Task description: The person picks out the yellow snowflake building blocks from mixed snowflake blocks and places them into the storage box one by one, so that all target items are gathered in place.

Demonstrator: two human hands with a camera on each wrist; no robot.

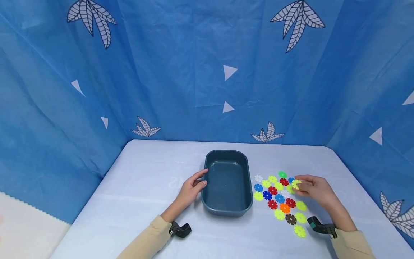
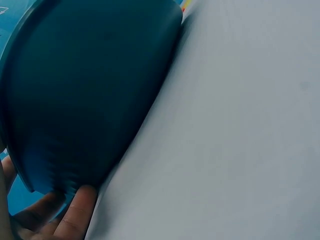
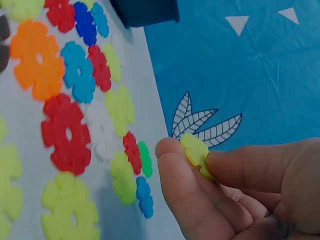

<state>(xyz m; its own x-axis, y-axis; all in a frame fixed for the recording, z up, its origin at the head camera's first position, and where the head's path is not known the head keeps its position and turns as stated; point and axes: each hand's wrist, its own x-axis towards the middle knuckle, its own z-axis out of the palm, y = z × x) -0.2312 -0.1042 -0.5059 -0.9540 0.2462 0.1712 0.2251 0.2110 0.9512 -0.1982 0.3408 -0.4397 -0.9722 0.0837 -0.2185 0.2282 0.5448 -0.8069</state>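
A dark blue-grey bin (image 1: 226,183) stands on the table. My left hand (image 1: 191,189) touches its left side and rim; in the left wrist view, fingers (image 2: 80,207) lie against the outer wall of the bin (image 2: 90,95). At the right, my right hand (image 1: 318,190) pinches a yellow-green notched disc (image 1: 295,184) above a spread of flat discs. The right wrist view shows that disc (image 3: 196,152) between thumb and fingers of my right hand (image 3: 235,190), raised off the table.
Right of the bin lie loose discs in several colours, among them an orange one (image 1: 285,208), a brown one (image 1: 291,218) and a green one (image 1: 282,174). A blue patterned cloth (image 1: 194,72) hangs behind and beside the white table (image 1: 139,172).
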